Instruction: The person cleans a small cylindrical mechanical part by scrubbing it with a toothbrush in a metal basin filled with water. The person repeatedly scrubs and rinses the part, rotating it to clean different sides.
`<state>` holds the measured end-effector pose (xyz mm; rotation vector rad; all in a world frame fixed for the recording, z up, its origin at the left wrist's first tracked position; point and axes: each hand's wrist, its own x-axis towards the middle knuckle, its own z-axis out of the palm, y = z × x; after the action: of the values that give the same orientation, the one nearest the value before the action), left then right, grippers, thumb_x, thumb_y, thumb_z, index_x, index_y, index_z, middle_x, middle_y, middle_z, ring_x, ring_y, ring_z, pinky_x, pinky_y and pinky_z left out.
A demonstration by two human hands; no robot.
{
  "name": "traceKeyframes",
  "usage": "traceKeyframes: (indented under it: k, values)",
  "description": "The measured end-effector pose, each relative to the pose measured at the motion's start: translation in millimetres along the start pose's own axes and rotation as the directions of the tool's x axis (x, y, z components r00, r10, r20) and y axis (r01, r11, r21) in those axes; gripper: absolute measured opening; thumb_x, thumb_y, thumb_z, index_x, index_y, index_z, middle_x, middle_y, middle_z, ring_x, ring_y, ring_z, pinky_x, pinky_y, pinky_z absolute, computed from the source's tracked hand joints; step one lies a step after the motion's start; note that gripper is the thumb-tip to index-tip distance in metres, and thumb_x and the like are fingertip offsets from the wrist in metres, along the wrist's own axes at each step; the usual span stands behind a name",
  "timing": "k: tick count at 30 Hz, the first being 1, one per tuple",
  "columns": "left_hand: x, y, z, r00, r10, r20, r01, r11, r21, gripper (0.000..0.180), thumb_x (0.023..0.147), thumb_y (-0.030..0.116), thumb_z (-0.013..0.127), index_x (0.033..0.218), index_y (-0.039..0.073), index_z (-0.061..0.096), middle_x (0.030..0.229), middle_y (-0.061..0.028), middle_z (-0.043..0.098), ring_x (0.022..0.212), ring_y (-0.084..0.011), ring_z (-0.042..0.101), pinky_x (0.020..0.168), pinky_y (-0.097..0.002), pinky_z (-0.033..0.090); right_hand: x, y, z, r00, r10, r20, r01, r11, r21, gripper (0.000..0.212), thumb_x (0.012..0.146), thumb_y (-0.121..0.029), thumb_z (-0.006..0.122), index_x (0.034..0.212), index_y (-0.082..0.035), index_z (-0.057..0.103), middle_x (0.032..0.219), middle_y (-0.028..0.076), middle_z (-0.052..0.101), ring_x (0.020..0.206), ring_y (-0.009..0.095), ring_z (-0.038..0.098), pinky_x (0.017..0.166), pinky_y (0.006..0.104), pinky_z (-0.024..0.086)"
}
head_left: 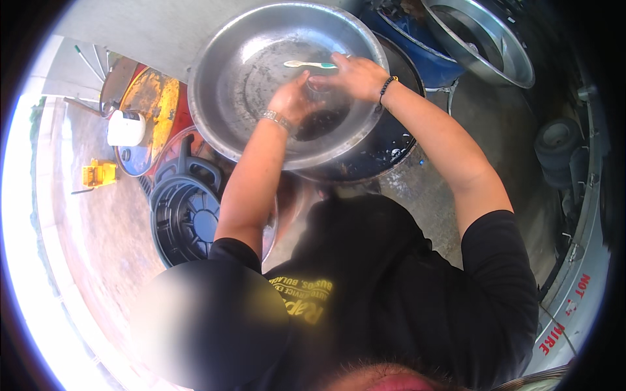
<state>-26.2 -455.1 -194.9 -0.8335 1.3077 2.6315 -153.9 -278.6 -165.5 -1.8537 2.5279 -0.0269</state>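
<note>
A wide round metal basin [225, 65] lies below my hands, with dark liquid or grime on its lower inside. My right hand [357, 75], a dark beaded bracelet at its wrist, is closed on the teal end of a toothbrush [309, 64]. The brush's pale end points left over the basin. My left hand [292, 103], with a metal-banded watch, is curled close to the right one. Between the two hands is a small roundish part [318, 85], mostly covered by fingers; its kind cannot be made out.
The basin rests on a black drum [385, 146]. A blue drum [417, 49] and a second metal basin [515, 62] stand at the far right. On the left are a black drain pan [173, 228], a yellow-stained drum lid [160, 107] and a white container [126, 128]. Tires [557, 140] sit right.
</note>
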Motion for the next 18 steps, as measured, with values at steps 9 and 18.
traceKeyframes:
  k: [9, 18]
  values:
    - [14, -4, -7, 0.995, 0.034, -0.093, -0.036, 0.999, -0.011, 0.031, 0.106, 0.035, 0.058, 0.114, 0.006, 0.064, 0.101, -0.0066, 0.072, 0.090, -0.0210, 0.073, 0.078, -0.0394, 0.065, -1, -5, 10, 0.998, 0.055, -0.015, -0.056, 0.997, -0.049, 0.066, 0.095, -0.008, 0.050, 0.148, -0.046, 0.052, 0.139, 0.018, 0.049, 0.101, 0.033, 0.071, 0.091, 0.0422, 0.057]
    - [18, -8, -10, 0.979, 0.141, -0.149, -0.145, 0.989, -0.013, 0.034, 0.107, 0.033, 0.059, 0.117, 0.001, 0.064, 0.103, -0.0106, 0.073, 0.090, -0.0222, 0.074, 0.076, -0.0410, 0.065, -3, -16, 13, 0.989, 0.114, -0.094, -0.115, 0.993, -0.001, 0.053, 0.096, -0.011, 0.051, 0.146, -0.028, 0.058, 0.128, 0.018, 0.052, 0.100, 0.032, 0.070, 0.089, 0.0433, 0.057]
